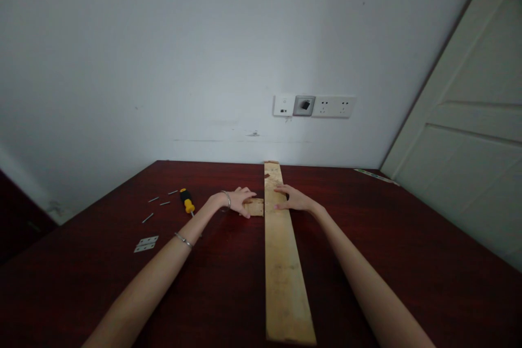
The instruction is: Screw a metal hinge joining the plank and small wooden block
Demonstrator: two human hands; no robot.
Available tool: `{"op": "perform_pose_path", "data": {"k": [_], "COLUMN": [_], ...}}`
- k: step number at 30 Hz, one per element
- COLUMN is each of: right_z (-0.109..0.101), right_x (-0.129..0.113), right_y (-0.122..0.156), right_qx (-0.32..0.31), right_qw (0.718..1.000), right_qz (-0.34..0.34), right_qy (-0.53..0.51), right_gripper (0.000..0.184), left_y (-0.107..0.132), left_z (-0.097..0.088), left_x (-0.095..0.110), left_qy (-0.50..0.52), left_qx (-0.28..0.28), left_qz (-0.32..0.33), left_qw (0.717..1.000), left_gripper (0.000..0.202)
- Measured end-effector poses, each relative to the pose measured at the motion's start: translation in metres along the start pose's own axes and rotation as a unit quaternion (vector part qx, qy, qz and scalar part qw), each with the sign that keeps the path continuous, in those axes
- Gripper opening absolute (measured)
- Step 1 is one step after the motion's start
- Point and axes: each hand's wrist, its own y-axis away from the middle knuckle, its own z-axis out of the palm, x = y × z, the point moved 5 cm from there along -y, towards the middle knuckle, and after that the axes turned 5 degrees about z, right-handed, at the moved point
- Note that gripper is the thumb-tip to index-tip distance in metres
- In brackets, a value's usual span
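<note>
Left hand [240, 200], head view: gripping short wooden block [256, 207] between thumb and fingers.
Right hand [298, 200]: fingers spread, resting on wooden plank [283, 261].
Block position: at plank's left edge; contact indeterminable.
Plank axis: toward wall [204, 65]; right hand nearer.

Legible text, brand or number: none. On strip [376, 176] at far right corner of table [367, 223]: coloured markings, too small to read. On leftmost wall plate [279, 105]: small round mark, unclear. Just below: faint scribble [288, 119], undecipherable.
</note>
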Motion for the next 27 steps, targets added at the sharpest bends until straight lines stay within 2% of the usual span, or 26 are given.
{"op": "perform_pose_path", "data": {"k": [4, 7, 10, 15, 18, 20, 22, 25, 27], "right_z": [0.000, 0.000, 0.000, -0.003, -0.006, -0.004, 0.004, 0.031, 0.054], "right_x": [0.000, -0.001, -0.003, -0.005, -0.015, -0.033, -0.064, -0.118, -0.154], "right_y": [0.000, 0.000, 0.000, 0.001, 0.003, 0.003, 0.004, 0.003, 0.001], "right_qx": [0.002, 0.002, 0.003, 0.003, 0.010, 0.027, 0.042, 0.015, 0.007], "right_qw": [1.000, 1.000, 1.000, 1.000, 1.000, 0.999, 0.994, 0.982, 0.969], "right_qz": [-0.002, -0.004, -0.003, 0.003, 0.005, -0.023, -0.088, -0.186, -0.246], "right_qy": [0.003, 0.006, 0.011, 0.018, 0.027, 0.035, 0.040, 0.024, 0.029], "right_gripper": [0.077, 0.079, 0.080, 0.086, 0.098, 0.100, 0.094, 0.086, 0.088], "left_y": [0.001, 0.004, 0.013, 0.045, 0.072, 0.092, 0.114, 0.148, 0.173], "left_z": [0.000, -0.009, -0.031, -0.080, -0.098, -0.103, -0.102, -0.090, -0.076], "left_x": [-0.001, -0.005, -0.008, -0.003, -0.006, -0.014, -0.026, -0.051, -0.066], "left_qy": [0.003, 0.014, 0.014, -0.007, -0.022, -0.033, -0.037, -0.049, -0.063], "left_qx": [0.004, 0.028, 0.097, 0.235, 0.271, 0.274, 0.267, 0.239, 0.209], "left_qz": [-0.014, -0.032, -0.021, 0.062, 0.074, 0.068, 0.054, 0.014, -0.019], "left_qw": [1.000, 0.999, 0.995, 0.970, 0.960, 0.959, 0.961, 0.970, 0.976], "left_gripper": [0.104, 0.101, 0.086, 0.055, 0.042, 0.035, 0.031, 0.028, 0.026]}}
